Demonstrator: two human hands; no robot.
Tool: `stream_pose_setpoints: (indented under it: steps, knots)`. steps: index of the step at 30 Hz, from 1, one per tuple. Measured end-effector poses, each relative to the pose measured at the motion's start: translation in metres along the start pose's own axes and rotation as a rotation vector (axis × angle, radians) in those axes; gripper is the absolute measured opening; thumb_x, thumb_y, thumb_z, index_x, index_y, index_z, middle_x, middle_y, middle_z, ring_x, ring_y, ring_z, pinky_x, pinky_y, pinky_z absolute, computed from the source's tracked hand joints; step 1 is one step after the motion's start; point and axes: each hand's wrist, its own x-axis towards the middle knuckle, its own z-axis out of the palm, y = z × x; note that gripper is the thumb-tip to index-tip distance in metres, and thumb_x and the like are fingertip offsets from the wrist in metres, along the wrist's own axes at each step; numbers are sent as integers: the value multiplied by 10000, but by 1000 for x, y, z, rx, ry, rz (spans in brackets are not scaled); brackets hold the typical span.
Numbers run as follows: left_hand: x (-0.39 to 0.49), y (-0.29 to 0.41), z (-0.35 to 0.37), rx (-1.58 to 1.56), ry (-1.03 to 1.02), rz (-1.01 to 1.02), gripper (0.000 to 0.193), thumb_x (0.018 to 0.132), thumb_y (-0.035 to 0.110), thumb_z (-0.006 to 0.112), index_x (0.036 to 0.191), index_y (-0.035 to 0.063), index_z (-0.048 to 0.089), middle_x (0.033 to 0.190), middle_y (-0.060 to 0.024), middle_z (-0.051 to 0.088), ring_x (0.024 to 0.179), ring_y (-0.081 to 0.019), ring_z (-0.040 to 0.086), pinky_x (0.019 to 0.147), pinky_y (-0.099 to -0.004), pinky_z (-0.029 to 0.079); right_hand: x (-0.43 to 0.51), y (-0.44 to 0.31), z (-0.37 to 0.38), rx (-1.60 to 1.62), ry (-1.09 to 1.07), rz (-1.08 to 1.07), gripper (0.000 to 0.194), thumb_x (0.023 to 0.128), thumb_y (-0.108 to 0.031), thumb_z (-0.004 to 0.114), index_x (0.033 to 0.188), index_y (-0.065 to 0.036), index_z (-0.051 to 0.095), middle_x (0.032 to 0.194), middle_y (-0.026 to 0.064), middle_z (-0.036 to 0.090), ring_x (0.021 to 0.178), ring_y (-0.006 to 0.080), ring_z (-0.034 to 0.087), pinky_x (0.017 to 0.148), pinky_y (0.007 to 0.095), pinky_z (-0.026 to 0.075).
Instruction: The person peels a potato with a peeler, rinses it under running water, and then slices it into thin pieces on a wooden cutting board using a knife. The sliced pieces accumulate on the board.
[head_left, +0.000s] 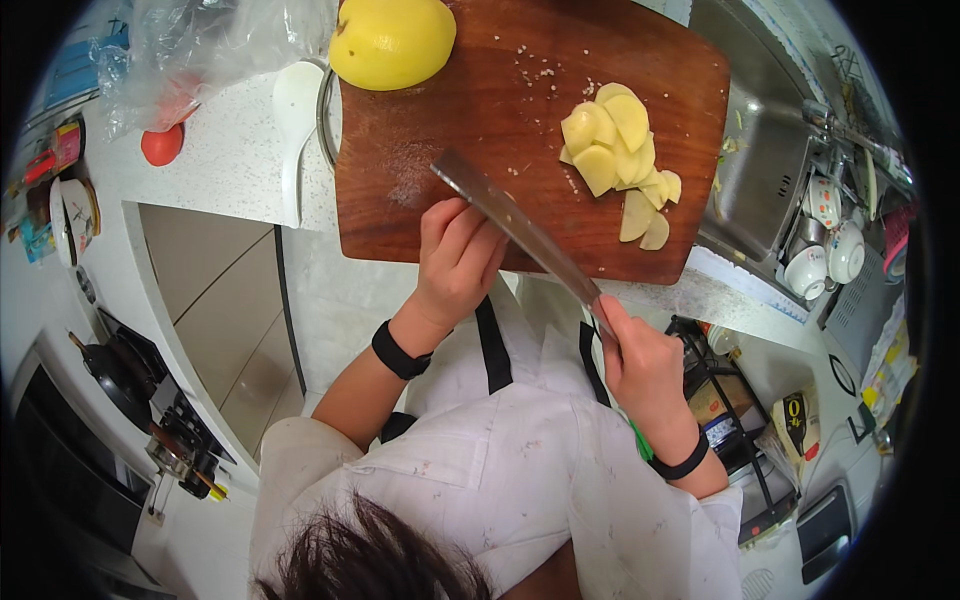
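Note:
My right hand (645, 360) is closed around the handle of a kitchen knife (525, 232), whose broad blade slants up and left over the front of a wooden cutting board (465, 120). Beside the blade, my left hand (461, 259) rests at the board's front edge with bent fingers; whatever lies under them is hidden. Thin slices of peeled potato (619, 142) lie in an overlapping pile on the right part of the board. A large yellow fruit or vegetable (391, 41) sits at the board's back left corner. Small pale crumbs dot the wood.
Left of the board are a white rice paddle (295, 135), a clear plastic bag (217, 45) and a red round item (162, 145). A steel sink (757, 150) adjoins on the right, with bowls (845, 251) by it. A wok (120, 382) stands at far left.

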Motion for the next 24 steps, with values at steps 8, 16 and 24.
stream_pose_setpoints:
  steps: [8, 16, 24]
  knots:
    - [-8, -7, 10, -88, 18, 2, 321, 625, -33, 701, 942, -27, 651, 1032, -148, 594, 943, -372, 539, 834, -437, 458, -3, 3, -17, -24, -135, -14, 497, 705, 86, 627, 1188, -16, 568, 654, 118, 556, 527, 292, 556, 460, 377, 433]
    - [-4, -8, 10, -49, 44, 22, 319, 622, -30, 694, 937, -31, 645, 1020, -145, 595, 933, -363, 540, 801, -416, 477, 42, 4, 20, -52, -137, -51, 537, 663, 55, 635, 1186, -44, 566, 636, 101, 524, 543, 277, 571, 484, 382, 452]
    - [-12, -7, 14, -46, 84, -15, 308, 615, -32, 703, 916, -16, 644, 997, -126, 595, 907, -336, 548, 776, -405, 482, 23, 7, -10, 16, -68, 14, 520, 672, 71, 610, 1177, -48, 568, 657, 120, 549, 559, 289, 578, 495, 379, 459]
